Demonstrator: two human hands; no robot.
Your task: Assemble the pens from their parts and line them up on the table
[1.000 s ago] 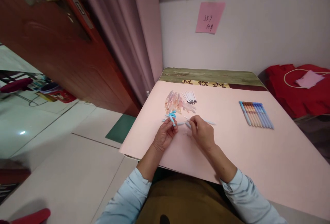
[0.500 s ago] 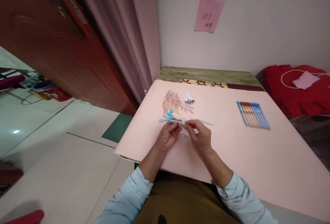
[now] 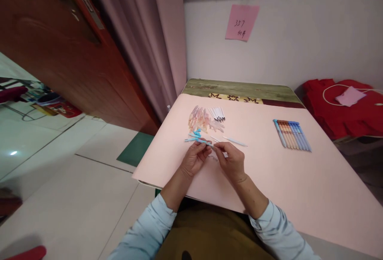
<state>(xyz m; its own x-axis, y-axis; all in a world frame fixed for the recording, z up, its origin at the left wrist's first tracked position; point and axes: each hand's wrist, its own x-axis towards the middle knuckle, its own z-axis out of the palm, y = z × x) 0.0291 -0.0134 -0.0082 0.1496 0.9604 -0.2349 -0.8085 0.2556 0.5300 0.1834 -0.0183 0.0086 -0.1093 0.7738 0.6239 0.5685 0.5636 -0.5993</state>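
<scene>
My left hand [image 3: 194, 159] is closed round a light blue pen barrel [image 3: 196, 140] that lies level, pointing left. My right hand [image 3: 231, 160] pinches a small part at the barrel's right end; what it is I cannot make out. Both hands meet above the pink table cover [image 3: 269, 180]. Just beyond them lie small blue pen pieces [image 3: 196, 133], a loose pale blue barrel [image 3: 235, 141], a heap of clear orange-tinted pen parts [image 3: 200, 118] and a fan of white refills [image 3: 218, 113].
A row of several finished blue and orange pens [image 3: 291, 133] lies at the right of the cover. A pink note [image 3: 241, 22] hangs on the wall. Red cloth with a pink pouch [image 3: 344, 100] sits at the right; curtain and wooden door [image 3: 60, 52] at left.
The left hand turned the blue barrel from upright to level and brought it to the right hand's fingers. Since half a second ago the hands have hardly moved.
</scene>
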